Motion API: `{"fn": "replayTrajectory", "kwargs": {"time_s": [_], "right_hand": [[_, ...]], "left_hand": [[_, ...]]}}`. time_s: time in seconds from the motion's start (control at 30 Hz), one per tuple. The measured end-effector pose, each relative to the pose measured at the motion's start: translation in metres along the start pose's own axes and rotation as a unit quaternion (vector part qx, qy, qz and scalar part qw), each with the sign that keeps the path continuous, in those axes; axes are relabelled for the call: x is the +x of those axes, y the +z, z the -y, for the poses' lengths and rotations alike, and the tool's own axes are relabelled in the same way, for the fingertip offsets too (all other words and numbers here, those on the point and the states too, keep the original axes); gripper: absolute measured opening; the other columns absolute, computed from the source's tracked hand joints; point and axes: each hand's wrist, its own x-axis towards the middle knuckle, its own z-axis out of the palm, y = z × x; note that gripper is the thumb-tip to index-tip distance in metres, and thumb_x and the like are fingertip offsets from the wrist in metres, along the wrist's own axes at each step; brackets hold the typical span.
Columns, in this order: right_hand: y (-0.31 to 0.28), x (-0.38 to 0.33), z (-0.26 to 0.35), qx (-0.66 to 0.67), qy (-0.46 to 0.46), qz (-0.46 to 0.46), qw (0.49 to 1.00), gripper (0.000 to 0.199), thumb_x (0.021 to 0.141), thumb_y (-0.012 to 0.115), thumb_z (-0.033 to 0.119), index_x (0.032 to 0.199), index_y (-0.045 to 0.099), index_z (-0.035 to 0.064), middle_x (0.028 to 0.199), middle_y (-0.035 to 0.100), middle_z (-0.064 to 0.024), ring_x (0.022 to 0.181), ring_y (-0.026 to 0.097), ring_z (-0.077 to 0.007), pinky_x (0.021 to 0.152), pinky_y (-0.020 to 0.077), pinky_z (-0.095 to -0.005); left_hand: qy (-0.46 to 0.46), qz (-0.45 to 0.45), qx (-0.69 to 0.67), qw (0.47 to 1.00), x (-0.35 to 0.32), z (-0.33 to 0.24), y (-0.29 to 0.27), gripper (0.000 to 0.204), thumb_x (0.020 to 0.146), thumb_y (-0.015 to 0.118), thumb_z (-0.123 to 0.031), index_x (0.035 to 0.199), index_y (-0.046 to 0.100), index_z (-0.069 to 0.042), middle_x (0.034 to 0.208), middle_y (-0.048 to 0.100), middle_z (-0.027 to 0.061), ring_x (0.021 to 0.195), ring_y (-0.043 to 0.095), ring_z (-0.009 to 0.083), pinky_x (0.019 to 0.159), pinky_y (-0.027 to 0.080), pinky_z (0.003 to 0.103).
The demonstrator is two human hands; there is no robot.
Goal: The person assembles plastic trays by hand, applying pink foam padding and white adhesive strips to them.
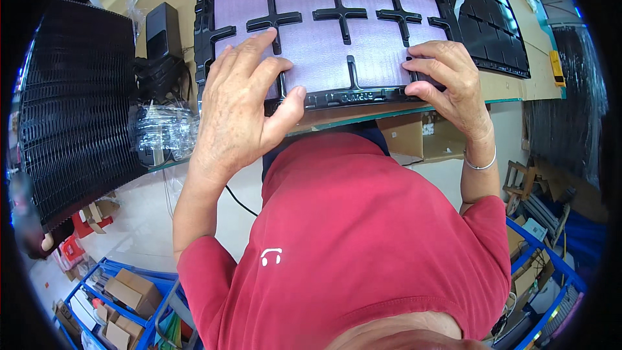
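tray (pixel 376 95), black and shallow, is lying at the near edge of the table (pixel 541 85); a lilac sheet (pixel 317 58) is filling the spaces between its black crosses (pixel 340 13); from my distance i am judging the tray light and fairly stiff, a thin plastic that may be flexing if only one corner is taken; the sheet i am guessing to be soft, slippery and easy to crease around the crosses; for the tray i am favouring a hold on both side rims, for the sheet flat fingertips; the left hand (pixel 243 97) is spreading over the near left part, thumb standing away from the fingers above the front rim, and i am seeing it pinch nothing; the right hand (pixel 453 81) is curving at the near right, thumb by the front rim, fingertips above it over the sheet; whether it is pinching the tray i am not able to tell; the front middle is lying between both hands, the rest reaching away beyond them; a second tray (pixel 492 26) is lying to the right.
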Motion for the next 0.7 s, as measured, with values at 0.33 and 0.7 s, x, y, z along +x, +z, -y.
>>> {"fn": "replayTrajectory", "kwargs": {"time_s": [0.33,0.7], "right_hand": [[-0.001,0.024,0.018,0.006,-0.028,0.039,0.999,0.05,0.076,0.067,0.045,0.111,0.065,0.008,0.115,0.063,-0.0093,0.104,0.059,-0.0261,0.091,0.0425,-0.0404],[0.005,0.013,0.024,-0.021,0.018,0.168,0.985,0.062,0.081,0.059,0.05,0.128,0.056,0.0096,0.133,0.055,-0.0091,0.125,0.049,-0.0265,0.106,0.0326,-0.0449]], "left_hand": [[0.08,0.042,0.068,0.994,-0.003,-0.017,0.005,0.048,0.087,0.058,-0.031,0.131,0.052,-0.012,0.145,0.04,0.0108,0.136,0.033,0.0301,0.112,0.022,0.05],[0.046,0.149,0.042,0.987,-0.016,-0.015,0.004,0.063,0.086,0.06,-0.045,0.14,0.043,-0.018,0.15,0.033,0.0085,0.138,0.029,0.0319,0.112,0.02,0.051]]}}
